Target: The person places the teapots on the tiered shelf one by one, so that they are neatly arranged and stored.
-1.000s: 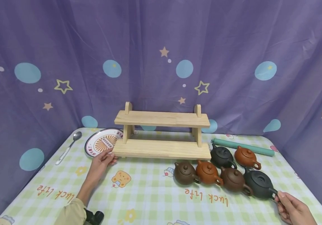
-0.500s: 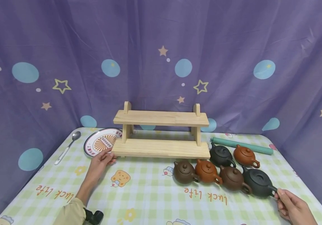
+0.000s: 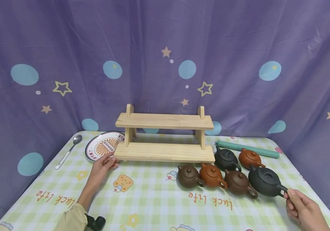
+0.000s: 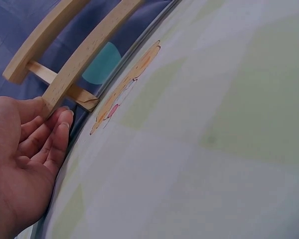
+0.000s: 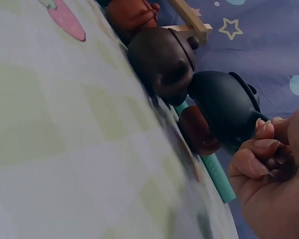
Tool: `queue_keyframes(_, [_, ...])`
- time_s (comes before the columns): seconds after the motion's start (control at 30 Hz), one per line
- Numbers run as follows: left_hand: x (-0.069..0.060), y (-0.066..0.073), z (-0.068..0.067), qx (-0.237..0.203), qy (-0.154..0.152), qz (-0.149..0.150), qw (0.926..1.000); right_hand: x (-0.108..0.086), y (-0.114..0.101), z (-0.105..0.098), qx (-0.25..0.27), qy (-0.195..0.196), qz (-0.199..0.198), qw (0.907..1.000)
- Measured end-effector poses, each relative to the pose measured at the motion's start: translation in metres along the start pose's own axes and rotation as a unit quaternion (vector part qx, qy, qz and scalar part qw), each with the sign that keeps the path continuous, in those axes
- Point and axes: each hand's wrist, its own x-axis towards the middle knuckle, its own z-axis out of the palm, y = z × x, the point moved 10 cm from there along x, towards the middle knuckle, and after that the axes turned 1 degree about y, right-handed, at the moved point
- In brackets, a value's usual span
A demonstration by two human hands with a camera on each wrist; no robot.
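Presently gripped by handle point(image 3: 281, 187) in right hand point(image 3: 306, 208): black pot point(image 3: 266, 182), held just above table point(image 3: 153, 205), at right. Pinched by left hand point(image 3: 102, 167) at lower left end: rack point(image 3: 165, 152), centre. Near black pot: five other pots point(image 3: 238, 182), two brown, two orange, one black. Behind these: green roll point(image 3: 248, 149). Left of rack: plate point(image 3: 105, 147), then spoon point(image 3: 68, 152).

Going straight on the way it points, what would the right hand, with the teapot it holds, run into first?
Probably the rear orange teapot, just beyond the black teapot that the right hand pinches by its handle; depth is unclear, and the held pot looks raised, so it might pass over.
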Motion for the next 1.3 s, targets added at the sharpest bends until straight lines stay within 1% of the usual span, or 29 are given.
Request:
queue_keyframes(0.17, [-0.001, 0.001, 0.000, 0.003, 0.003, 0.006, 1.0000, 0.002, -0.012, 0.009, 0.000, -0.014, -0.022, 0.9997])
queue_keyframes(0.3, [0.000, 0.000, 0.000, 0.004, 0.002, 0.005, 1.0000, 0.005, -0.023, 0.017, 0.029, -0.034, -0.053, 0.9976])
queue_keyframes(0.4, [0.001, -0.002, -0.001, 0.002, 0.003, 0.000, 1.0000, 0.008, -0.029, 0.025, 0.050, -0.056, -0.073, 0.9945])
queue_keyframes(0.5, [0.001, -0.003, -0.002, 0.003, 0.005, -0.004, 1.0000, 0.011, -0.034, 0.030, 0.068, -0.066, -0.077, 0.9926])
queue_keyframes(0.63, [0.000, -0.003, -0.002, 0.005, 0.002, -0.002, 1.0000, 0.016, -0.039, 0.038, 0.093, -0.075, -0.073, 0.9902])
queue_keyframes(0.7, [0.000, -0.003, -0.003, 0.002, 0.003, 0.000, 1.0000, 0.018, -0.042, 0.043, 0.105, -0.086, -0.074, 0.9879])
queue_keyframes(0.8, [0.000, -0.002, -0.003, -0.002, 0.004, 0.003, 1.0000, 0.021, -0.048, 0.052, 0.119, -0.104, -0.084, 0.9838])
queue_keyframes(0.93, [0.000, 0.000, -0.003, -0.007, 0.004, 0.008, 0.9999, 0.024, -0.057, 0.065, 0.125, -0.128, -0.101, 0.9787])
queue_keyframes(1.07, [-0.002, 0.000, -0.002, -0.016, 0.002, 0.005, 0.9999, 0.028, -0.062, 0.076, 0.124, -0.135, -0.107, 0.9772])
queue_keyframes(1.13, [-0.002, 0.000, -0.002, -0.018, 0.001, 0.004, 0.9998, 0.030, -0.063, 0.081, 0.121, -0.137, -0.103, 0.9777])
queue_keyframes(1.3, [-0.002, 0.000, -0.001, -0.012, 0.000, 0.004, 0.9999, 0.037, -0.067, 0.091, 0.094, -0.132, -0.094, 0.9823])
